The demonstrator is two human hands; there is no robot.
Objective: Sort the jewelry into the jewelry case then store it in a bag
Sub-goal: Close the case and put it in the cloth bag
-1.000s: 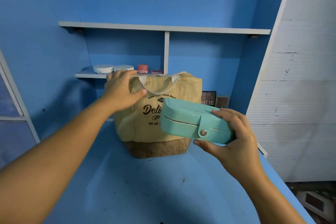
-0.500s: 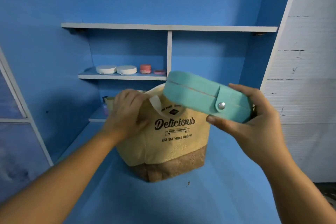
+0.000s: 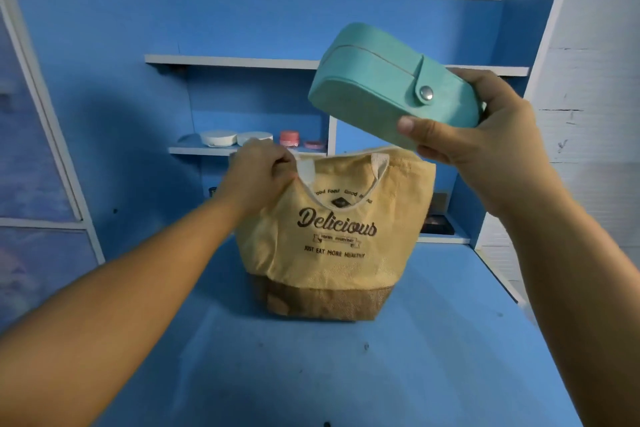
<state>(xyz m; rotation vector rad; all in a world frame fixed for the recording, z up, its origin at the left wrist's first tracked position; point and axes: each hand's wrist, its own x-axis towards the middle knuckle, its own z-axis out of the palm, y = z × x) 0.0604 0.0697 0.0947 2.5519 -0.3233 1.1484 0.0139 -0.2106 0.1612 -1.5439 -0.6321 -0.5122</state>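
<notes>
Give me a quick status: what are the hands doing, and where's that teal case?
Left hand grips top edge of the bag. Right hand holds the snapped-shut teal case above the bag, not yet inside. Nothing seen between them.

Tote bag (image 3: 332, 274) front print: "Delicious", large brown script; beneath it "JUST EAT MORE HEALTHY". Small lines unreadable.

Home vanity nook: cosmetic jars (image 3: 235, 138) on blue shelves (image 3: 207, 150).

Left hand (image 3: 259, 170) low, right hand (image 3: 485, 139) high
</notes>
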